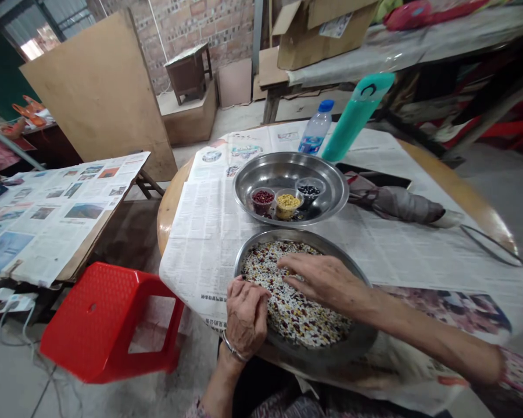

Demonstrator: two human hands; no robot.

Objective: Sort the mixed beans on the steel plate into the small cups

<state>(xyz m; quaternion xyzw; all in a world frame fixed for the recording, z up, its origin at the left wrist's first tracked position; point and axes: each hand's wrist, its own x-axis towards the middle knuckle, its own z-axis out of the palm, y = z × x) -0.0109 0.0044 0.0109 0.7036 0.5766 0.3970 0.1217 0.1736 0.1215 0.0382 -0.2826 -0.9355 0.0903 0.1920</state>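
A steel basin point(361, 273) at the table's near edge holds mixed grains point(261, 261), white with dark red, yellow and black beans among them. My right hand point(325, 281) reaches over the basin from the right, just above the grains. Its thumb and fingers are apart, and no held thing shows. My left hand point(246, 313) is closed at the basin's left rim, its fingers curled; their contents are hidden. Behind stands a second steel basin point(261, 168) with three clear cups: red beans point(262, 198), yellow beans point(287, 202) and black beans point(308, 190).
Newspaper point(200, 232) covers the round table. Behind the basins stand a water bottle point(316, 128) and a teal flask point(357, 116). A folded umbrella point(396, 203) lies to the right. A red stool point(100, 313) stands left, below a newspaper-covered side table point(56, 220).
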